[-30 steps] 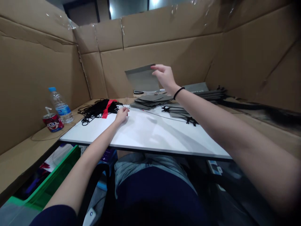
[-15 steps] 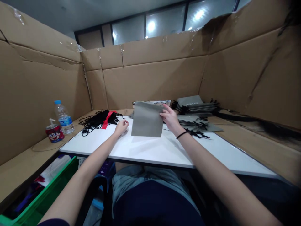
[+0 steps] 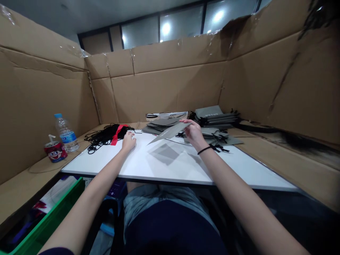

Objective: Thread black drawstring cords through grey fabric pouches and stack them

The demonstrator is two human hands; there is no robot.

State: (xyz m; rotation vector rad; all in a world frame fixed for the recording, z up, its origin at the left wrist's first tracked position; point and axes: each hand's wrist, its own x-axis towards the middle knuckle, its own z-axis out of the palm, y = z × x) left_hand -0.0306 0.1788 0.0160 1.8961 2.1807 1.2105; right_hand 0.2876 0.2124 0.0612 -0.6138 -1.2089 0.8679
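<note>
The person's right hand [image 3: 193,130] is holding a flat grey sheet [image 3: 170,131] between the thumb and fingers, and this sheet is tilted, nearly edge-on, above the white board [image 3: 164,166]. The left hand [image 3: 129,141] rests on the board with the fingers a little curled and holds nothing, just beside a bundle of black cords [image 3: 102,137] with a red band [image 3: 116,140]. Behind the right hand lie stacks of grey sheets [image 3: 215,118] with black cords. Further left stand a water bottle [image 3: 65,134] and a red can [image 3: 55,152], and cardboard walls [image 3: 159,92] go around everything.
</note>
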